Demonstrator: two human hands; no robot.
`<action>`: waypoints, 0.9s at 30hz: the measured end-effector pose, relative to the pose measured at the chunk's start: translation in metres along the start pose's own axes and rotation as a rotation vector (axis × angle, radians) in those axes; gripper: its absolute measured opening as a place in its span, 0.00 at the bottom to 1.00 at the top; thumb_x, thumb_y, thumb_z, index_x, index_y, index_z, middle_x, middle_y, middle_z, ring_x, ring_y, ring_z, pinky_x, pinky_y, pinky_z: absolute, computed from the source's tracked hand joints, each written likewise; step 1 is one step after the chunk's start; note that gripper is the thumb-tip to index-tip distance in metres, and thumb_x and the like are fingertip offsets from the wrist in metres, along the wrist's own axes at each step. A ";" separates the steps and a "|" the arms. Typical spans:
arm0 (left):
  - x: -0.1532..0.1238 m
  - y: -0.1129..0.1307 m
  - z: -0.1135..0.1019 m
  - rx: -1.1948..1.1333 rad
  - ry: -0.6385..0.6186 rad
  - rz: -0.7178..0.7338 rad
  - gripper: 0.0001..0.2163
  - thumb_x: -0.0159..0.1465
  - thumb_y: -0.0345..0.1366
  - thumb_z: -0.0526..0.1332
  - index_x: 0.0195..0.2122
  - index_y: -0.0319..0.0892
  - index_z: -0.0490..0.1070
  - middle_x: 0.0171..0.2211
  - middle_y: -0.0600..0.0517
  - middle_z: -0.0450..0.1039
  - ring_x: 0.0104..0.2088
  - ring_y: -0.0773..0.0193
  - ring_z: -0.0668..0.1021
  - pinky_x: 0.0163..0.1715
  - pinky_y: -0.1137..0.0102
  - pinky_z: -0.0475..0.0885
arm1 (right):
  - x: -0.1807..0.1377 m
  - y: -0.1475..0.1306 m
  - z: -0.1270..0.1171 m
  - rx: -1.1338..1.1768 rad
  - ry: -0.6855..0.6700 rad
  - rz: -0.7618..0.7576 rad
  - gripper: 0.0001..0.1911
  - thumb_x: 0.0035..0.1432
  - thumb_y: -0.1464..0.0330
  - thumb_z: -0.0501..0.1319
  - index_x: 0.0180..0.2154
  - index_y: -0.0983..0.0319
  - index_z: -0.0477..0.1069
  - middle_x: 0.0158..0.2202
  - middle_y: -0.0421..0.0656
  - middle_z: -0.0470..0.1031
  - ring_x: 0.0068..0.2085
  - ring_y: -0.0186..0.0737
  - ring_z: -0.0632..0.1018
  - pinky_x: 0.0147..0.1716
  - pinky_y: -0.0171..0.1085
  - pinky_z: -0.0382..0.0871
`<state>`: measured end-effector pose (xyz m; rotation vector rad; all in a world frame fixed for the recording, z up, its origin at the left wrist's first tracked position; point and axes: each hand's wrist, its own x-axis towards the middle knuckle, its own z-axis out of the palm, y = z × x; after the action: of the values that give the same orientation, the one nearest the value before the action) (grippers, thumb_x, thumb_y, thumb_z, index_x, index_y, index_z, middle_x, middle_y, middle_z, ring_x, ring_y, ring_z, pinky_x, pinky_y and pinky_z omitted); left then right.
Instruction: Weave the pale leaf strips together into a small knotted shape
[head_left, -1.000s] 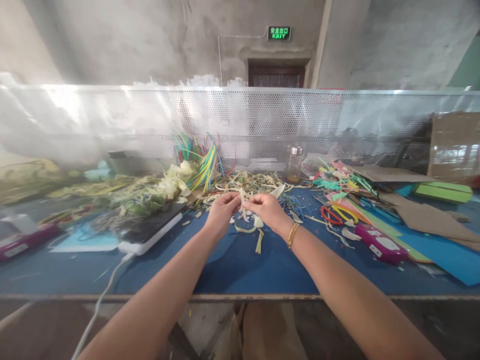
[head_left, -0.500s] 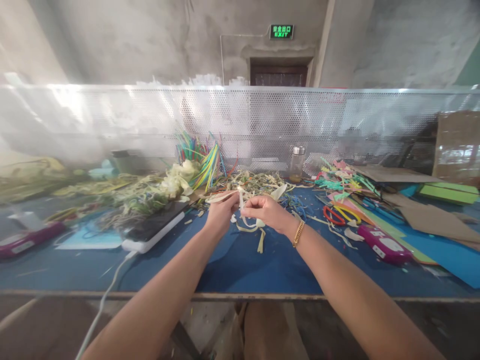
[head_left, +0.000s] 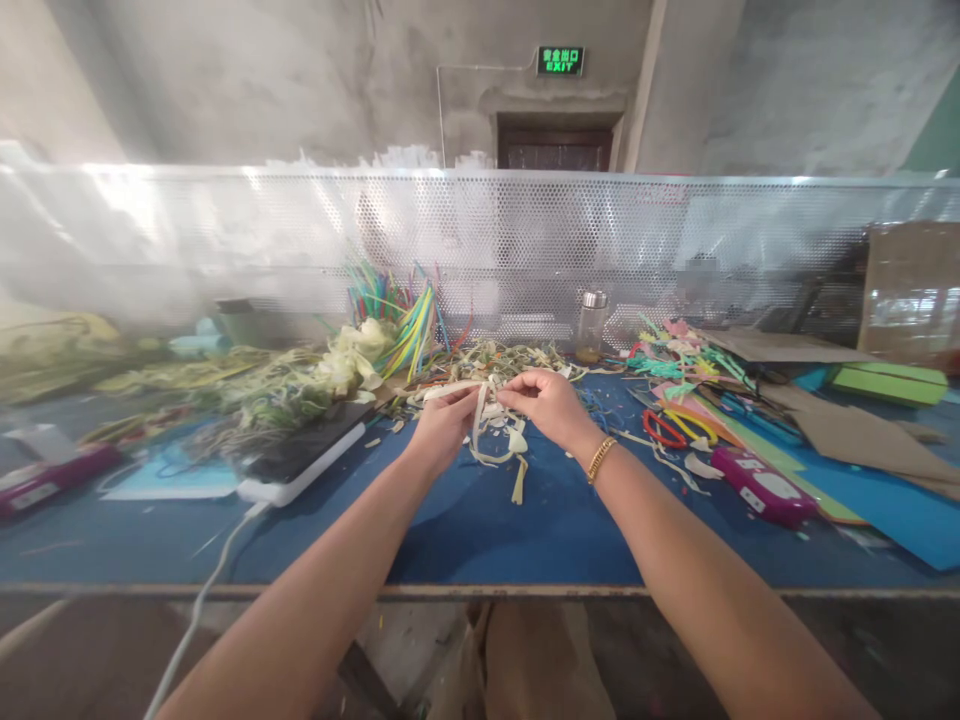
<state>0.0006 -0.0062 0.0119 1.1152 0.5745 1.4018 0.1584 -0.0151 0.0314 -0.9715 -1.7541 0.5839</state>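
From where I stand, two bare hands meet above a blue-topped table (head_left: pixel 525 550). The left hand (head_left: pixel 441 425) pinches a narrow, pale cream strip of thin, pliable material (head_left: pixel 481 412) between thumb and fingers, and the strip hangs down from that grip, between the two hands. The right hand (head_left: pixel 551 408), below which sits a gold link bracelet (head_left: pixel 600 459), has thumb and fingertips drawn close together at the strip's upper end; I can't tell whether they grip it. Just below the hands lies a curled, pale yellow-green scrap (head_left: pixel 518 483). Behind them spreads a tangled heap of dull green and cream shreds (head_left: pixel 521 358), with a clear glass bottle with a silver lid (head_left: pixel 592 335) beyond it and a bundle of thin, multicoloured sticks (head_left: pixel 421 335) to the left. A shiny purple plastic object (head_left: pixel 765 487) lies well apart, off to the right.
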 end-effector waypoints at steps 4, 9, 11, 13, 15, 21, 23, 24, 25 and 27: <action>0.000 0.001 -0.002 0.000 -0.009 0.014 0.10 0.46 0.35 0.70 0.27 0.36 0.75 0.19 0.56 0.69 0.18 0.74 0.67 0.22 0.76 0.64 | 0.000 0.000 -0.001 -0.027 -0.011 0.000 0.13 0.49 0.58 0.63 0.26 0.63 0.72 0.26 0.42 0.74 0.27 0.33 0.71 0.29 0.35 0.65; 0.001 0.003 -0.004 -0.020 -0.034 0.018 0.09 0.47 0.36 0.70 0.25 0.37 0.73 0.17 0.57 0.67 0.18 0.75 0.66 0.20 0.77 0.61 | 0.002 0.002 -0.006 -0.071 -0.025 0.010 0.12 0.49 0.59 0.63 0.26 0.63 0.71 0.24 0.41 0.72 0.25 0.31 0.69 0.28 0.34 0.63; 0.000 0.003 -0.004 -0.025 -0.015 0.006 0.10 0.46 0.36 0.70 0.26 0.37 0.73 0.17 0.57 0.67 0.17 0.75 0.66 0.20 0.77 0.61 | 0.003 0.003 -0.008 -0.068 -0.028 0.026 0.11 0.48 0.61 0.63 0.26 0.63 0.71 0.24 0.41 0.72 0.26 0.31 0.69 0.28 0.34 0.63; 0.000 0.003 -0.004 -0.022 0.000 0.003 0.11 0.46 0.37 0.71 0.26 0.37 0.73 0.17 0.57 0.67 0.17 0.74 0.66 0.21 0.76 0.62 | 0.003 0.004 -0.009 -0.063 -0.027 0.042 0.11 0.48 0.61 0.64 0.26 0.63 0.71 0.24 0.40 0.72 0.26 0.32 0.69 0.28 0.34 0.63; 0.001 0.002 -0.005 0.000 -0.008 0.005 0.11 0.46 0.37 0.70 0.26 0.37 0.73 0.18 0.57 0.67 0.18 0.74 0.66 0.21 0.76 0.62 | 0.003 0.004 -0.009 -0.054 -0.012 0.067 0.11 0.48 0.60 0.63 0.25 0.63 0.72 0.24 0.40 0.72 0.25 0.32 0.68 0.27 0.34 0.62; 0.002 -0.003 -0.008 0.116 -0.124 -0.051 0.08 0.49 0.36 0.68 0.27 0.37 0.76 0.17 0.57 0.64 0.19 0.75 0.65 0.23 0.76 0.61 | 0.005 0.006 -0.005 0.090 0.038 0.141 0.17 0.50 0.55 0.61 0.25 0.62 0.74 0.22 0.40 0.70 0.25 0.33 0.68 0.28 0.36 0.62; 0.001 -0.004 -0.008 0.132 -0.148 -0.082 0.08 0.49 0.36 0.68 0.28 0.37 0.77 0.17 0.56 0.64 0.20 0.74 0.65 0.23 0.76 0.61 | 0.005 0.007 -0.002 0.173 0.029 0.169 0.16 0.48 0.55 0.63 0.23 0.62 0.73 0.22 0.40 0.71 0.25 0.32 0.68 0.28 0.35 0.62; 0.000 -0.005 -0.008 0.140 -0.153 -0.097 0.08 0.49 0.36 0.68 0.28 0.37 0.77 0.17 0.56 0.64 0.20 0.74 0.64 0.23 0.76 0.61 | 0.005 0.007 -0.001 0.219 0.025 0.181 0.16 0.46 0.55 0.64 0.23 0.62 0.73 0.23 0.40 0.71 0.25 0.32 0.68 0.28 0.35 0.62; 0.000 -0.005 -0.008 0.147 -0.157 -0.111 0.08 0.48 0.36 0.69 0.28 0.37 0.77 0.17 0.56 0.64 0.20 0.74 0.64 0.22 0.76 0.60 | 0.005 0.007 0.000 0.264 0.024 0.191 0.15 0.44 0.56 0.65 0.23 0.62 0.73 0.23 0.40 0.71 0.25 0.32 0.68 0.28 0.35 0.63; -0.001 -0.004 -0.008 0.152 -0.163 -0.135 0.08 0.47 0.35 0.69 0.27 0.37 0.77 0.16 0.57 0.62 0.19 0.75 0.63 0.21 0.76 0.59 | 0.004 0.007 0.001 0.336 0.035 0.209 0.14 0.42 0.57 0.67 0.24 0.62 0.73 0.24 0.40 0.72 0.25 0.31 0.68 0.29 0.35 0.63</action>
<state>-0.0044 -0.0039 0.0047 1.2751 0.6339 1.1539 0.1585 -0.0076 0.0283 -0.9236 -1.4717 0.9558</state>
